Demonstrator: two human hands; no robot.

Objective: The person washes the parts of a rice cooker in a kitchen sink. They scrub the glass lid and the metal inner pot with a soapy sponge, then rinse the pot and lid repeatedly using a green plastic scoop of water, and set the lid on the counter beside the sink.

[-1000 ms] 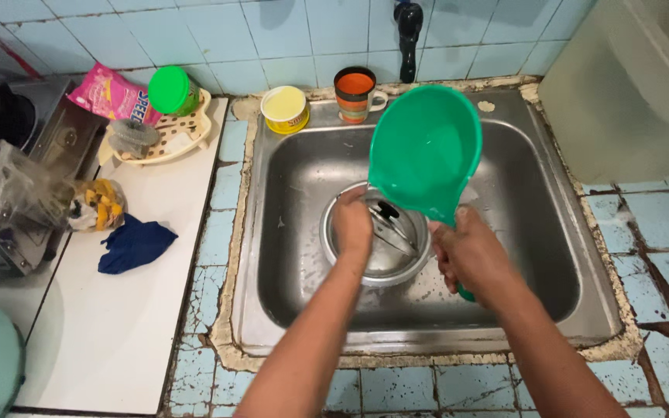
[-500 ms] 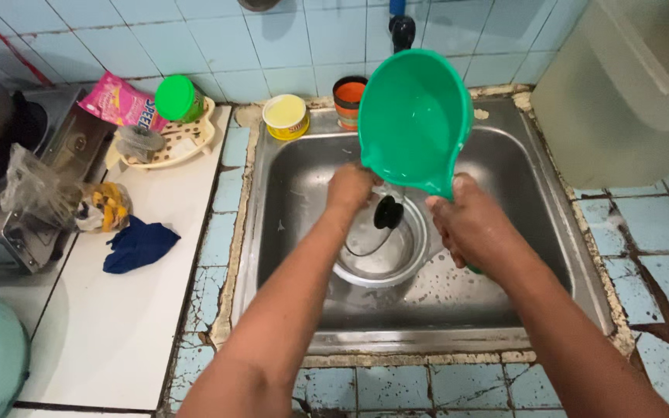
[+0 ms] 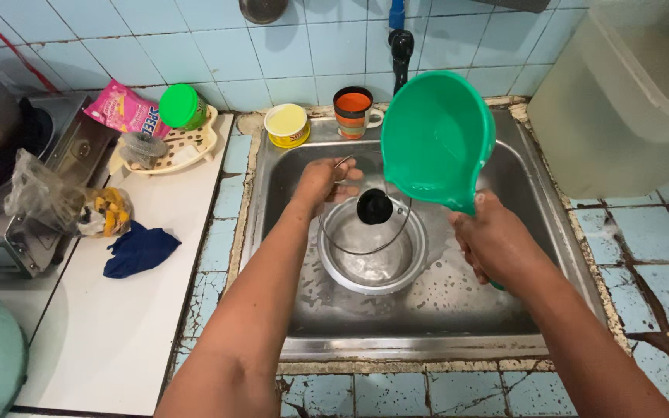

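Steel sink (image 3: pixel 536 255): left hand (image 3: pixel 323 179) grips glass lid (image 3: pixel 365 220); right hand (image 3: pixel 493 240) grips green dipper (image 3: pixel 437 139).

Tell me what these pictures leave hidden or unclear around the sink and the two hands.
- Head view: the green scoop's handle is almost wholly covered by the right hand.
- The glass lid in the left hand is see-through; its rim under the fingers is hidden.
- The tap is cut off by the top edge.
- The pale container runs off the right edge.
- The sink drain cannot be seen.
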